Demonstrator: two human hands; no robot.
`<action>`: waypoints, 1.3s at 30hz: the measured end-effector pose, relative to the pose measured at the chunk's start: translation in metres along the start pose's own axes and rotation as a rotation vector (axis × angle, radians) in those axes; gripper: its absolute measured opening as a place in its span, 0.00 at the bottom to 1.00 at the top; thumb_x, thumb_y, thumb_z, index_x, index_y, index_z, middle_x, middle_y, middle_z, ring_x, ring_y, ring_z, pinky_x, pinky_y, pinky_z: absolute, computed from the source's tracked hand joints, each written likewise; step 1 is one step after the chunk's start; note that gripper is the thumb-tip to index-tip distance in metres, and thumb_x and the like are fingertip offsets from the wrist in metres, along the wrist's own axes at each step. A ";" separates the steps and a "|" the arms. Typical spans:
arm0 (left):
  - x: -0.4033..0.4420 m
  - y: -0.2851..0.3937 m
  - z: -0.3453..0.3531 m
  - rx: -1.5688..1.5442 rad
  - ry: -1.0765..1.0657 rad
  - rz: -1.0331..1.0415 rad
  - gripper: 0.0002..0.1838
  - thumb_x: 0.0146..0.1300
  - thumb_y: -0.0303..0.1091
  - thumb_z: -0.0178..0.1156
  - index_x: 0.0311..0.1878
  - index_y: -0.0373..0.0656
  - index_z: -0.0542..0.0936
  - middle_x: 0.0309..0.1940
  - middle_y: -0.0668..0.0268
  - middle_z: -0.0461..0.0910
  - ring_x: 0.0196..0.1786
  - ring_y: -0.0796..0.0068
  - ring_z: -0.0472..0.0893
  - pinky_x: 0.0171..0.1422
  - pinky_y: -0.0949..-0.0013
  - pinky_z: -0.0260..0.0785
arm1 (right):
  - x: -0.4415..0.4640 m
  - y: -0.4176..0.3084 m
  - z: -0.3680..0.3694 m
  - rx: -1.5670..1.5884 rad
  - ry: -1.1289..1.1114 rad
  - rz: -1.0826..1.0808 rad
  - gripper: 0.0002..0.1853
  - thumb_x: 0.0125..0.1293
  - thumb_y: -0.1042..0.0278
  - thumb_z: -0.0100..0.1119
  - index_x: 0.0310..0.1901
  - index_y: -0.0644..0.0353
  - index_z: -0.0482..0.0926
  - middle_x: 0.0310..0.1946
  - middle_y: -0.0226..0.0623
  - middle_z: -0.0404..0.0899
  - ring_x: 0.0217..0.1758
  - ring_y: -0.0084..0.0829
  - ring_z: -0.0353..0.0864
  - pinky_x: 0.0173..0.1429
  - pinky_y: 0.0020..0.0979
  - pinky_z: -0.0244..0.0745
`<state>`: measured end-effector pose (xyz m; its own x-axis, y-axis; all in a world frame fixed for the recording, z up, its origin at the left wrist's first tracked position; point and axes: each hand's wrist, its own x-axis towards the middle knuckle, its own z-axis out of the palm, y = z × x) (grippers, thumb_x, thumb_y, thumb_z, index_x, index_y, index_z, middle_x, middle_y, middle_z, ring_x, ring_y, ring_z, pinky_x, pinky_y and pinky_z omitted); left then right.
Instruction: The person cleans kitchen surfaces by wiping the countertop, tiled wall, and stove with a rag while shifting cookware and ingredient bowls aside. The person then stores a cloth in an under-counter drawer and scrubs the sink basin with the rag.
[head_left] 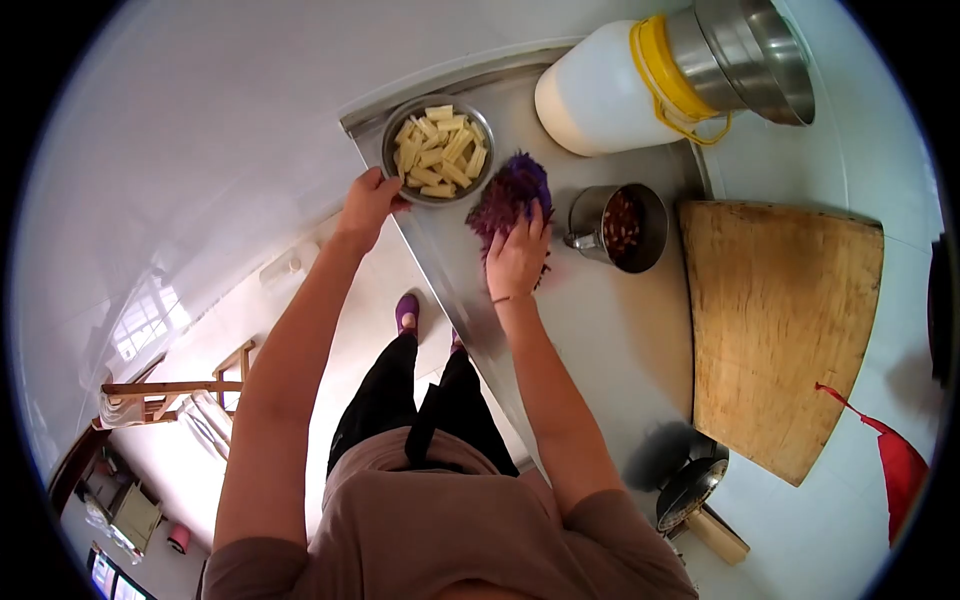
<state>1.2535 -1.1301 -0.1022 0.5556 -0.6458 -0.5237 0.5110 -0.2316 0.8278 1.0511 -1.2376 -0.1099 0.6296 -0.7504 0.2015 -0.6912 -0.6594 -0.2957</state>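
Observation:
A round metal bowl [487, 165] of pale yellow cut sticks [437, 150] stands at the counter's far left corner. At its near left rim is my left hand [368, 208], thumb and fingers closed on the edge, with some fingertips hidden. My right hand [517, 258] lies over a bunch of dark purple frilly leaves [510, 190], its fingers spread across the top and its thumb at the left side. To the right of the leaves, a metal mug [590, 215] holds reddish-brown pieces.
A large white jug [595, 95] with a yellow collar and metal pots [745, 60] on top stands behind. A thick wooden board [785, 320] leans on the right. Near it are a dark pan [690, 490] and a red cloth [900, 470]. The counter's metal edge [440, 290] faces me.

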 end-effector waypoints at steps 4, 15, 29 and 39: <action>-0.019 -0.009 -0.012 0.016 -0.023 -0.023 0.13 0.64 0.29 0.47 0.46 0.30 0.71 0.42 0.58 0.77 0.43 0.69 0.78 0.51 0.68 0.72 | 0.057 0.007 0.008 -0.019 0.014 0.021 0.25 0.56 0.70 0.54 0.56 0.66 0.67 0.58 0.50 0.63 0.60 0.53 0.61 0.66 0.45 0.55; -0.137 -0.033 -0.078 -0.067 0.094 -0.114 0.11 0.64 0.28 0.47 0.45 0.32 0.71 0.40 0.61 0.76 0.44 0.74 0.77 0.53 0.68 0.71 | 0.133 -0.045 0.062 -0.050 0.123 -0.115 0.18 0.54 0.63 0.58 0.44 0.64 0.76 0.55 0.48 0.68 0.56 0.53 0.65 0.64 0.42 0.59; -0.249 -0.032 -0.116 -0.177 0.261 -0.102 0.12 0.65 0.27 0.44 0.48 0.32 0.71 0.42 0.61 0.77 0.45 0.75 0.77 0.53 0.69 0.70 | 0.016 -0.058 0.023 0.866 -0.446 0.039 0.19 0.53 0.71 0.59 0.48 0.63 0.73 0.48 0.43 0.75 0.50 0.45 0.74 0.56 0.36 0.69; -0.260 -0.034 -0.112 -0.192 0.321 -0.081 0.11 0.65 0.28 0.45 0.46 0.33 0.71 0.40 0.64 0.77 0.43 0.77 0.77 0.51 0.71 0.69 | 0.101 0.000 0.014 -0.090 -0.042 -0.467 0.20 0.51 0.58 0.59 0.48 0.46 0.76 0.58 0.37 0.67 0.61 0.47 0.62 0.56 0.57 0.60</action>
<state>1.1652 -0.8727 -0.0165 0.6697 -0.3635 -0.6476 0.6587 -0.1122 0.7440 1.1193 -1.3131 -0.1024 0.8927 -0.3718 0.2548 -0.3579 -0.9283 -0.1006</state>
